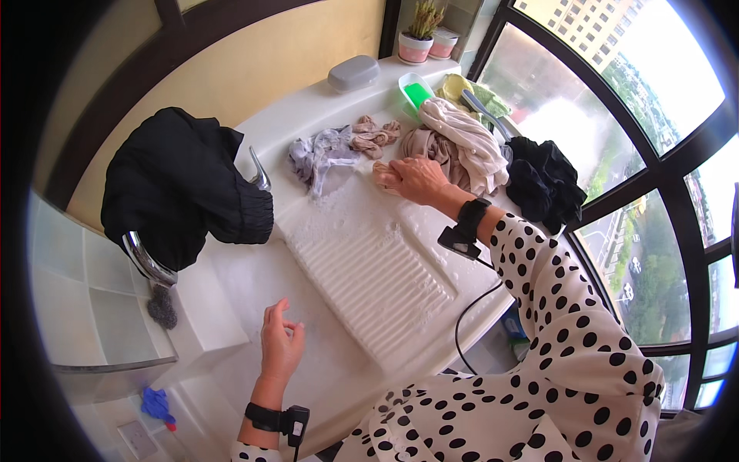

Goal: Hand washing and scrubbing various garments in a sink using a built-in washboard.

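Note:
My right hand (420,178) grips a small beige cloth (385,175) on the upper part of the white laundry sink. Just past it lie a brownish bunched garment (434,149) and a cream garment (469,138). Left of that hand, a soapy grey-lilac cloth (324,153) and a twisted tan cloth (372,136) rest on the sink surface. My left hand (282,341) hovers over the sink basin (335,329), fingers apart and holding nothing. Suds cover parts of the ribbed washboard (375,277) between my hands.
Black clothing (179,185) hangs over the chrome faucet (147,260) at left. Another black garment (542,182) lies by the window. A soap box (353,73), a green soap bar (417,94), a blue-handled brush (485,112) and potted plants (415,46) line the back. A cable (459,329) runs from my right wrist.

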A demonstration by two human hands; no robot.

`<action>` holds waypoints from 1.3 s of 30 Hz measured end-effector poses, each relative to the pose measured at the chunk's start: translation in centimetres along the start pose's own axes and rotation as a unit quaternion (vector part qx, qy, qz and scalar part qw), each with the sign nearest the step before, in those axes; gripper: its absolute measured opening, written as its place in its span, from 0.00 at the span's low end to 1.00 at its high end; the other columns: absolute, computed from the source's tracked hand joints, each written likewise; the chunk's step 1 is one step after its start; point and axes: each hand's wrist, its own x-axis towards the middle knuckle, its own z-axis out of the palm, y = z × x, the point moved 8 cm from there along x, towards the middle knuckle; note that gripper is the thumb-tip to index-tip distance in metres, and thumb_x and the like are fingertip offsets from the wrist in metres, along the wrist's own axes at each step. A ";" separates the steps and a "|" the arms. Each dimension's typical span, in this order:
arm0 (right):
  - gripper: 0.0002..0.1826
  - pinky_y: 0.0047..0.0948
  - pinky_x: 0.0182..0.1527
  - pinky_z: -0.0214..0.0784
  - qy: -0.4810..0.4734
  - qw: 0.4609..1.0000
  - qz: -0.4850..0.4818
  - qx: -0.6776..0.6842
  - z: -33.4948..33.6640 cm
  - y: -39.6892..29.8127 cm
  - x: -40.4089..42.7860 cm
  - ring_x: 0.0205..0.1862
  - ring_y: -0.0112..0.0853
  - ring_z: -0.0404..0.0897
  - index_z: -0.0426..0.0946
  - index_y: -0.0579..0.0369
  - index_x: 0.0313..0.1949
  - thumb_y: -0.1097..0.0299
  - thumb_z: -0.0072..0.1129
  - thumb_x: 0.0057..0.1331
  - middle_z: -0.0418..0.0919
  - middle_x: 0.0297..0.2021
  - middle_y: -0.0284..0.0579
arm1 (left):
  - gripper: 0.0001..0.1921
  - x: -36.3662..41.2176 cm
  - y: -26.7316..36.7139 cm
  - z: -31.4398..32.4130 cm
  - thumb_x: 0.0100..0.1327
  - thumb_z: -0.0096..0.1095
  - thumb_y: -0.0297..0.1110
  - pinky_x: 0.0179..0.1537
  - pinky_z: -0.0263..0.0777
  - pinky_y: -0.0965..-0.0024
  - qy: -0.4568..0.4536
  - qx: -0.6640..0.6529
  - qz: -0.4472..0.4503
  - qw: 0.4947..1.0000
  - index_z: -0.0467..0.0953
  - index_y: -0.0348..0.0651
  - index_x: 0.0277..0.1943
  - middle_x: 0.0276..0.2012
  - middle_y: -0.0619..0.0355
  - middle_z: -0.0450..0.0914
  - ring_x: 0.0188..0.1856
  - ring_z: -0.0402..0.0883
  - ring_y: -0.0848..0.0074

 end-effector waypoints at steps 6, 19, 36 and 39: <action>0.26 0.44 0.46 0.68 0.032 0.995 -0.026 0.087 -5.7 -0.9 0.6 0.44 0.50 0.76 0.72 0.57 0.49 0.57 0.64 0.53 0.78 0.37 0.56 | 0.26 -1.0 -2.5 -0.5 0.54 0.58 0.20 0.33 0.72 0.71 0.009 0.006 -0.024 1.000 0.64 0.34 0.58 0.47 0.48 0.73 0.32 0.76 0.71; 0.41 0.61 0.62 0.54 -0.032 0.959 0.196 -0.203 -9.2 7.7 4.9 0.67 0.50 0.57 0.61 0.54 0.64 0.46 0.62 0.56 0.55 0.66 0.56 | 0.23 -1.0 -4.0 0.5 0.55 0.58 0.19 0.30 0.73 0.72 -0.002 -0.036 -0.028 0.999 0.66 0.33 0.55 0.45 0.48 0.75 0.30 0.77 0.71; 0.23 0.41 0.49 0.67 -0.071 0.962 -0.212 0.155 7.9 -15.9 3.4 0.45 0.50 0.74 0.76 0.56 0.46 0.68 0.59 0.46 0.78 0.38 0.55 | 0.20 -5.6 -8.2 -1.4 0.57 0.60 0.23 0.35 0.74 0.72 0.048 -0.121 -0.106 0.986 0.68 0.33 0.54 0.44 0.48 0.79 0.32 0.81 0.70; 0.25 0.41 0.45 0.70 -0.156 0.941 -0.200 0.224 7.0 -18.9 -0.6 0.38 0.51 0.77 0.75 0.56 0.47 0.69 0.59 0.46 0.79 0.33 0.56 | 0.25 -3.5 -7.7 -0.1 0.65 0.57 0.39 0.42 0.72 0.64 0.003 -0.315 -0.222 0.923 0.64 0.39 0.62 0.54 0.52 0.72 0.46 0.76 0.72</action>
